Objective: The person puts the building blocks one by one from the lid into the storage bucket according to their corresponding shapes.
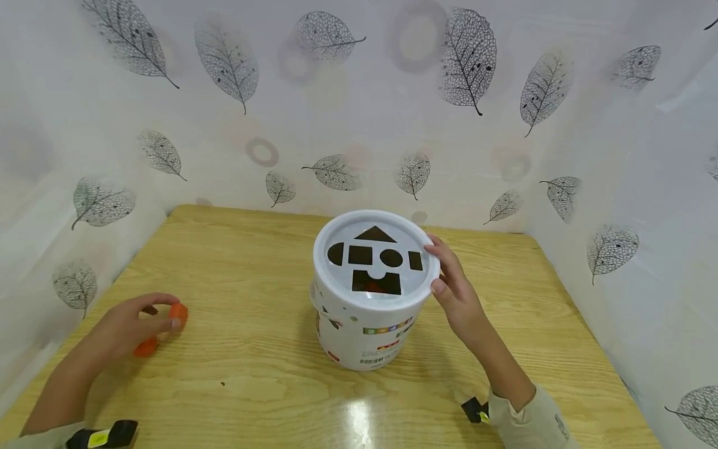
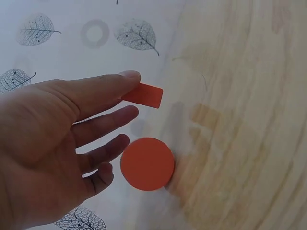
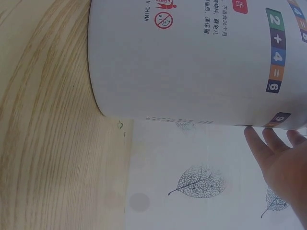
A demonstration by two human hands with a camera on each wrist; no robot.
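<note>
On the left of the head view, my left hand (image 1: pixel 126 324) pinches a small orange block (image 1: pixel 179 313) between thumb and forefinger. In the left wrist view this block (image 2: pixel 149 96) shows a flat rectangular face, and the other fingers hang loosely bent. Just below them an orange round block (image 2: pixel 147 164) shows its circular face. A white bucket (image 1: pixel 359 343) stands upright, topped by a lid (image 1: pixel 412 284) with cut-out shapes. My right hand (image 1: pixel 462 305) touches the right side of the bucket's rim, its fingers fairly straight in the right wrist view.
The wooden table (image 1: pixel 247 268) is enclosed at the back and sides by a pale curtain (image 1: pixel 359 112) with a leaf print. Black wrist straps (image 1: pixel 120 433) with yellow marks sit at both sleeves. A small dark speck lies on the table left of the bucket.
</note>
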